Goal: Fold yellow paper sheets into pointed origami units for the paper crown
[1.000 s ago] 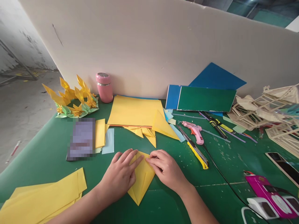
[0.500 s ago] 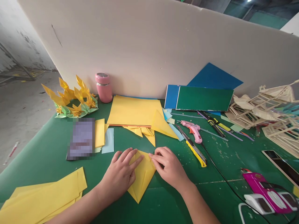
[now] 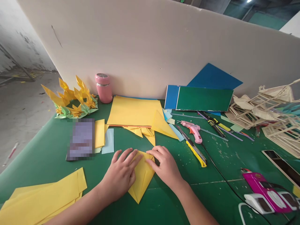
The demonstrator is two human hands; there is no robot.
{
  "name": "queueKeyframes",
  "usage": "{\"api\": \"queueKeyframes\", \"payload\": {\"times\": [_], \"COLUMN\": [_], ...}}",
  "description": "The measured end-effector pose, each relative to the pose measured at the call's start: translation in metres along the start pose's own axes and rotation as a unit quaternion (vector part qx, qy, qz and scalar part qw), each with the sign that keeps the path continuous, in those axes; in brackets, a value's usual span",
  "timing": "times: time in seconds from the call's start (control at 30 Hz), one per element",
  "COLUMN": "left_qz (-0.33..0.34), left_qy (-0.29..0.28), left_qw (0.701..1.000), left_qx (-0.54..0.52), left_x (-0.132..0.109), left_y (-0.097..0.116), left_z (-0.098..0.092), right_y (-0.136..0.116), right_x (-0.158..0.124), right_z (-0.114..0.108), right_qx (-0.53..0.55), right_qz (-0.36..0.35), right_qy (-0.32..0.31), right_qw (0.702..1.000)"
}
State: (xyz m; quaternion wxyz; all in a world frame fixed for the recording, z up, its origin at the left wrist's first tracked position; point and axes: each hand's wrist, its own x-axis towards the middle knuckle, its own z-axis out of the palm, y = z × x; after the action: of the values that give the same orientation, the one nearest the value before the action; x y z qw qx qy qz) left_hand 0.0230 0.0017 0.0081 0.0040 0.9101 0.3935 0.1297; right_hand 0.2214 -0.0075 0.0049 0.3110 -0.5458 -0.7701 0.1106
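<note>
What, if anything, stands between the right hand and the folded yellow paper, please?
Nothing visible does: the right hand is right at the upper right edge of the folded paper, while the left hand lies over its left side. The knife lies apart, farther right.

On the bench [image 3: 187,197], the left hand [image 3: 123,175] lies spread on folded yellow paper [image 3: 142,184]; the right hand [image 3: 165,165] touches its far right corner. A crown [image 3: 76,111] sits at the bench's back left corner, a pink flask [image 3: 103,90] by the back edge.
</note>
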Motion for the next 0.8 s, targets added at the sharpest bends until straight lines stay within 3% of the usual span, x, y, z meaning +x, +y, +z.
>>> {"api": "queueKeyframes", "payload": {"times": [0.23, 0.5, 0.8], "left_qz": [-0.011, -0.015, -0.012], "left_qy": [0.016, 0.022, 0.012], "left_qw": [1.000, 1.000, 1.000], "left_qx": [-0.013, -0.014, -0.014], "left_x": [0.0009, 0.0000, 0.0001], "left_y": [-0.0005, -0.0007, -0.0014], "left_z": [0.0020, 0.0011, -0.0015], "right_y": [-0.0070, -0.0066, -0.0018], "right_x": [0.0028, -0.0003, -0.0030], "right_z": [0.0062, 0.0013, -0.0023], "right_qx": [0.057, 0.090, 0.021], "right_qz": [0.031, -0.008, -0.096], "right_qy": [-0.009, -0.041, -0.067], "right_qw": [0.998, 0.995, 0.993]}}
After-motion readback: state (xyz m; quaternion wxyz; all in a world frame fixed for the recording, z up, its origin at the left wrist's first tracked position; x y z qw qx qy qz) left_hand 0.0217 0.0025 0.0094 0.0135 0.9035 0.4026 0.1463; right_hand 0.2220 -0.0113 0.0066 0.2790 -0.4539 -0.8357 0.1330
